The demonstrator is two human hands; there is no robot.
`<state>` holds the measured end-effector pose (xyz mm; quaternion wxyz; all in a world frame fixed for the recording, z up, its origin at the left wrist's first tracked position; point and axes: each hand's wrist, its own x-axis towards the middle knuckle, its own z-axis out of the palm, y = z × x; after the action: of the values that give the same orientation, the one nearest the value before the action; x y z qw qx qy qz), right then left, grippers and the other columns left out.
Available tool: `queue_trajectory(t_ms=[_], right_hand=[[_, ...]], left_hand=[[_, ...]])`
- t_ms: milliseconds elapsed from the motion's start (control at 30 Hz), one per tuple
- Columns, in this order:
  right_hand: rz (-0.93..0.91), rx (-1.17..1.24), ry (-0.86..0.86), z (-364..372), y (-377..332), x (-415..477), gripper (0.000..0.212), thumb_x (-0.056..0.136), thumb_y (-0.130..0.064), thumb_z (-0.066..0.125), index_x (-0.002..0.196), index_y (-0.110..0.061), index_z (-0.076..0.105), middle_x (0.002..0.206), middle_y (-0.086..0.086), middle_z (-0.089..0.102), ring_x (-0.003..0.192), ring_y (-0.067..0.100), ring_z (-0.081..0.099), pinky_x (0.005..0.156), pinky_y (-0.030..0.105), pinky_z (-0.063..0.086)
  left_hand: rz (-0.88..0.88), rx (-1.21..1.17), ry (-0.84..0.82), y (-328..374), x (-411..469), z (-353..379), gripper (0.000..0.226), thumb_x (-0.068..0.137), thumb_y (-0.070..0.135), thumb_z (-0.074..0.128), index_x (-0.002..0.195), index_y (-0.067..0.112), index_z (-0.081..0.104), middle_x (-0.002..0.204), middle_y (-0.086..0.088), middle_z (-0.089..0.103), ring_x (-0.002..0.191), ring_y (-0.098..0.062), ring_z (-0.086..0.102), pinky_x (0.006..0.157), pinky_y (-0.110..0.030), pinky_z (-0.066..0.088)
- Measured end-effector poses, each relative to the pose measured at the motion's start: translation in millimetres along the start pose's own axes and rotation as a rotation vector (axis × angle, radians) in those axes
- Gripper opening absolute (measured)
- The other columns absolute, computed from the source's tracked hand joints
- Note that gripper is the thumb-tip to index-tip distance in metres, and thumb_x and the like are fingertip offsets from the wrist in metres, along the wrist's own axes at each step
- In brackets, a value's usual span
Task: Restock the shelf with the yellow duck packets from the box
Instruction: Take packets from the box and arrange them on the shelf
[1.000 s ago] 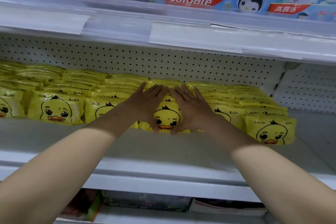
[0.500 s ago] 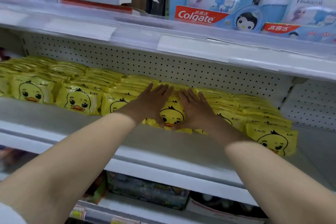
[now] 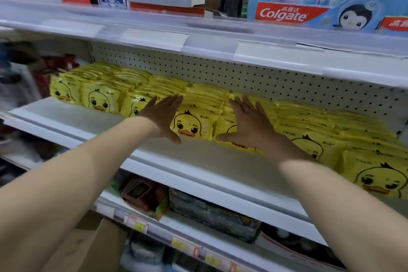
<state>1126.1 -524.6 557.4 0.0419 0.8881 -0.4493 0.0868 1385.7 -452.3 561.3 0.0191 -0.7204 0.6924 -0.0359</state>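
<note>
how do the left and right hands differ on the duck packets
The left hand holds its fingers close together; the right hand fans them apart. The left hand's thumb points downward, while the right hand's thumb points sideways to the left. The left hand sits left of the uncovered duck packet, the right hand to its right. Both are open, palms toward the front packets.

White pegboard (image 3: 265, 81) backs the shelf (image 3: 220, 161); Colgate boxes (image 3: 284, 14) stand above, price tags (image 3: 136, 225) line the rail below.
</note>
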Motion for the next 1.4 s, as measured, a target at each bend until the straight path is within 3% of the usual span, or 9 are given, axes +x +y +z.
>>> queue_trajectory(t_ms=[233, 367, 633, 800, 1233, 1400], right_hand=[[0.042, -0.125, -0.024, 5, -36, 29, 0.129, 0.067, -0.081, 0.064, 0.159, -0.019, -0.002, 0.167, 0.004, -0.004, 0.152, 0.023, -0.015, 0.123, 0.049, -0.007], [0.102, -0.184, -0.052, 16, -68, 52, 0.138, 0.062, -0.08, 0.069, 0.158, -0.013, -0.003, 0.167, 0.008, -0.004, 0.153, 0.025, -0.012, 0.123, 0.049, -0.005], [0.279, -0.162, -0.106, 31, -108, 77, 0.14, 0.063, -0.07, 0.078, 0.157, -0.008, -0.005, 0.166, 0.012, -0.003, 0.153, 0.026, -0.002, 0.124, 0.041, 0.002], [0.295, -0.126, -0.105, 29, -111, 78, 0.139, 0.062, -0.065, 0.081, 0.158, -0.011, -0.004, 0.165, 0.014, -0.009, 0.153, 0.027, -0.002, 0.123, 0.039, 0.004], [0.209, -0.206, -0.069, 35, -95, 85, 0.137, 0.063, -0.075, 0.072, 0.157, -0.005, -0.001, 0.165, 0.019, 0.003, 0.153, 0.028, 0.005, 0.123, 0.038, 0.005], [0.216, -0.238, -0.063, 35, -97, 84, 0.136, 0.065, -0.077, 0.069, 0.157, -0.007, -0.004, 0.165, 0.018, 0.002, 0.153, 0.029, 0.004, 0.124, 0.041, 0.005]], left_hand=[[0.128, -0.007, 0.07, -16, 31, 5, 0.133, 0.066, 0.061, 0.078, 0.155, 0.016, -0.011, 0.164, -0.003, -0.006, 0.15, -0.016, -0.008, 0.121, -0.046, -0.005], [0.241, 0.106, 0.048, -11, 56, 10, 0.14, 0.062, 0.058, 0.081, 0.154, 0.011, -0.012, 0.164, -0.006, -0.006, 0.15, -0.02, -0.007, 0.121, -0.049, -0.002], [0.393, 0.181, 0.051, -31, 81, 11, 0.147, 0.055, 0.061, 0.084, 0.153, 0.006, -0.012, 0.163, -0.01, -0.004, 0.151, -0.024, -0.002, 0.121, -0.05, 0.0], [0.443, 0.186, 0.097, -32, 87, 15, 0.143, 0.059, 0.06, 0.082, 0.153, 0.005, -0.01, 0.163, -0.012, -0.003, 0.151, -0.024, -0.001, 0.121, -0.05, 0.002], [0.406, 0.172, 0.146, -29, 98, 23, 0.138, 0.056, 0.06, 0.084, 0.154, 0.011, 0.0, 0.163, -0.009, 0.003, 0.151, -0.022, 0.003, 0.12, -0.052, 0.002], [0.399, 0.154, 0.174, -33, 90, 23, 0.14, 0.057, 0.06, 0.083, 0.154, 0.013, -0.006, 0.164, -0.008, 0.001, 0.151, -0.021, 0.002, 0.12, -0.052, -0.002]])
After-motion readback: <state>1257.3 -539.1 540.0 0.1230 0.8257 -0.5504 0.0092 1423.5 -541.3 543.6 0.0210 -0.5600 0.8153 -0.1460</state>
